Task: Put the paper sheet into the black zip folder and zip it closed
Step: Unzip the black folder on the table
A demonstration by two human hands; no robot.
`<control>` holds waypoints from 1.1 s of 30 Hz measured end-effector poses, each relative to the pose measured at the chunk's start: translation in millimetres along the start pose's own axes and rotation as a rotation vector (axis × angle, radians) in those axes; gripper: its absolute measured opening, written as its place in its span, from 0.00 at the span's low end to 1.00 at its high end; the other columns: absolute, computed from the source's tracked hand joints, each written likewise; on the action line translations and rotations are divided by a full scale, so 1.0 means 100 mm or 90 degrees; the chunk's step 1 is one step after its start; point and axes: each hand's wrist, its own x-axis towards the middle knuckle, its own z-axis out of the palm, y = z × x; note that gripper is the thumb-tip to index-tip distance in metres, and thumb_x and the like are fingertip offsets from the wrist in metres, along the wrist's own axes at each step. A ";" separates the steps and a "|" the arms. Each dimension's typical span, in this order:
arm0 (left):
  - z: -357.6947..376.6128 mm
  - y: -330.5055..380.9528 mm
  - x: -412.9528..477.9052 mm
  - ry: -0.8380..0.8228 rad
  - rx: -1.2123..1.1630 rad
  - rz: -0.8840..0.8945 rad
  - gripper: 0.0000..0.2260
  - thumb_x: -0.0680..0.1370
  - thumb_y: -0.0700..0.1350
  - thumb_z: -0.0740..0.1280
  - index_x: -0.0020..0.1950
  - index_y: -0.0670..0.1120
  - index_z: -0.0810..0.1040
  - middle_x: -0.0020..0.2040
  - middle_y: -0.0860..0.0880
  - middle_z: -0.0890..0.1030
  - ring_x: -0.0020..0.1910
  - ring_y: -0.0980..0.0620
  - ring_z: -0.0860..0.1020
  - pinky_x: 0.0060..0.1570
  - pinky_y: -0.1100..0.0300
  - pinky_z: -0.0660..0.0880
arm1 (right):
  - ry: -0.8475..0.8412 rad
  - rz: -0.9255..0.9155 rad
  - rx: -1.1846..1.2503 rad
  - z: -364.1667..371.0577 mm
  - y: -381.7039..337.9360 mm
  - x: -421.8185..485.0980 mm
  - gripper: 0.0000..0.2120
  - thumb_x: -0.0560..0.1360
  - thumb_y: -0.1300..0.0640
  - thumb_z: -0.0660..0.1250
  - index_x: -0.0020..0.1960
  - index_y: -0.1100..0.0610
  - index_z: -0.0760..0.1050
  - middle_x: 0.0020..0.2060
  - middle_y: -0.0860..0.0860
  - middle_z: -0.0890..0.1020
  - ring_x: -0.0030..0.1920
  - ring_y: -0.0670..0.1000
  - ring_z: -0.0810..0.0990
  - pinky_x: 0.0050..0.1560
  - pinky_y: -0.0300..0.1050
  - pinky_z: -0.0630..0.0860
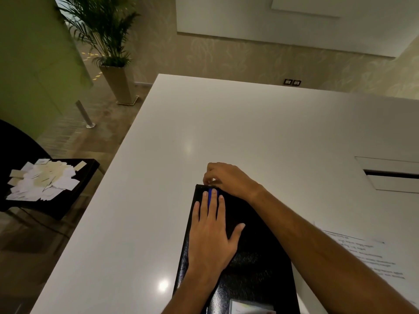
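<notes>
A person's two hands work at the far end of a black zip folder (249,257) lying on a white desk (226,132).

The left hand (213,232) lies flat and open on the folder's cover, fingers spread, fingertips near a small blue tab (213,194) at the far edge. The right hand (226,177) reaches across to the folder's far corner, fingers pinched together there; what they grip is too small to tell. A printed paper sheet (367,257) lies on the desk to the right of the folder, partly under the right forearm. A potted palm (108,41) stands on the floor beyond.
</notes>
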 end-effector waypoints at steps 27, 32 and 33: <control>-0.01 -0.01 -0.02 -0.022 0.030 0.016 0.41 0.86 0.71 0.52 0.88 0.42 0.57 0.90 0.42 0.51 0.90 0.42 0.47 0.86 0.40 0.56 | 0.042 -0.075 -0.106 -0.05 0.11 -0.21 0.08 0.84 0.58 0.69 0.51 0.52 0.87 0.45 0.47 0.85 0.43 0.50 0.84 0.42 0.48 0.82; -0.01 -0.01 -0.02 -0.022 0.019 0.007 0.41 0.86 0.71 0.52 0.89 0.43 0.56 0.90 0.43 0.51 0.90 0.43 0.46 0.86 0.40 0.56 | 0.051 -0.093 -0.132 0.05 0.04 -0.08 0.06 0.81 0.61 0.72 0.49 0.52 0.86 0.43 0.47 0.84 0.42 0.50 0.83 0.39 0.49 0.82; -0.01 -0.02 -0.02 -0.019 0.014 0.005 0.41 0.86 0.71 0.52 0.89 0.44 0.56 0.90 0.44 0.51 0.90 0.43 0.46 0.86 0.40 0.56 | 0.049 -0.099 -0.135 0.05 0.06 -0.08 0.07 0.82 0.61 0.71 0.49 0.52 0.86 0.43 0.47 0.84 0.43 0.50 0.83 0.39 0.49 0.82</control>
